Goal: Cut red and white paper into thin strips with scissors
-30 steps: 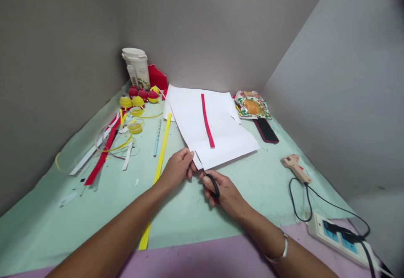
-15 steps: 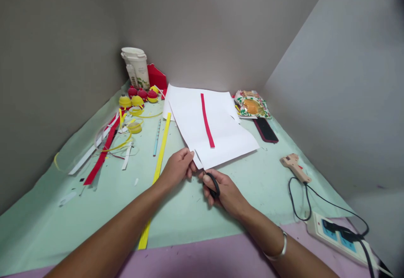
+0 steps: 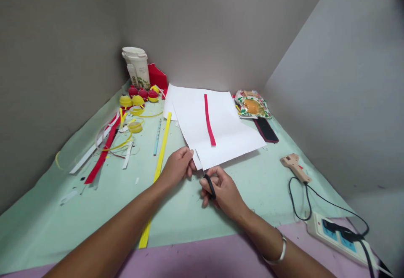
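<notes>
My left hand (image 3: 180, 163) pinches the near left corner of a white sheet of paper (image 3: 232, 130), where a narrow strip is partly cut along the left edge. In my right hand (image 3: 224, 191) is a pair of scissors (image 3: 209, 186) with black handles, its blades at the near end of that cut. The blades are mostly hidden by the paper and fingers. On the sheet lies a red strip (image 3: 208, 122). A long yellow strip (image 3: 160, 160) passes under my left forearm, with a light blue pencil (image 3: 157, 138) beside it.
Left are red and white strips (image 3: 104, 156), yellow ribbon rolls (image 3: 135, 127), red-and-yellow round ornaments (image 3: 138, 100) and a white cup (image 3: 137, 67). Right are a food packet (image 3: 253, 104), a phone (image 3: 266, 130), a glue gun (image 3: 296, 167) with its cord and a power strip (image 3: 336, 238).
The white sheet has turned slightly, its right corner shifting right, with the red strip riding along. My right hand and the scissors have shifted a little; my left hand stays nearly in place.
</notes>
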